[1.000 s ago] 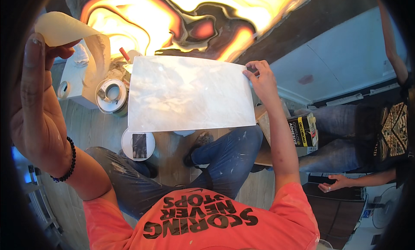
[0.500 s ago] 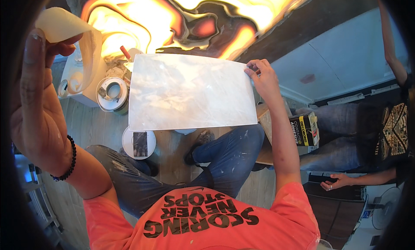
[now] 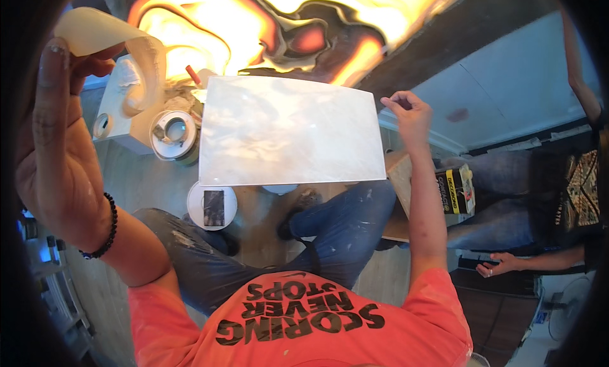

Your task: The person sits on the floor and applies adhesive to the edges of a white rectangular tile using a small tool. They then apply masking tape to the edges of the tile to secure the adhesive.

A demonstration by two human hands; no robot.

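At the upper left, my left hand (image 3: pixel 54 138) is raised and pinches a cream curled strip (image 3: pixel 95 32) between thumb and fingers. The strip's thinner, see-through tail loops down to the right. A glossy white rectangular panel (image 3: pixel 292 132) with faint marbling lies in front of me, above my knees. Just off its far right corner is my right hand (image 3: pixel 411 116), thumb and fingertips pressed together. Whether anything sits between those fingertips is too small to tell. What holds up the panel is hidden beneath it.
A white box (image 3: pixel 113 107) and an open can (image 3: pixel 174 135) stand left of the panel. A white round lid (image 3: pixel 195 205) bears a dark rectangular piece. A brightly lit patterned surface (image 3: pixel 203 24) lies beyond. At right are an adhesive tin (image 3: pixel 458 189) and a co-worker's hand (image 3: pixel 501 265).
My right hand has come off the panel's far right corner and moved slightly right. My left hand still holds the strip. The whole view has shifted a little.
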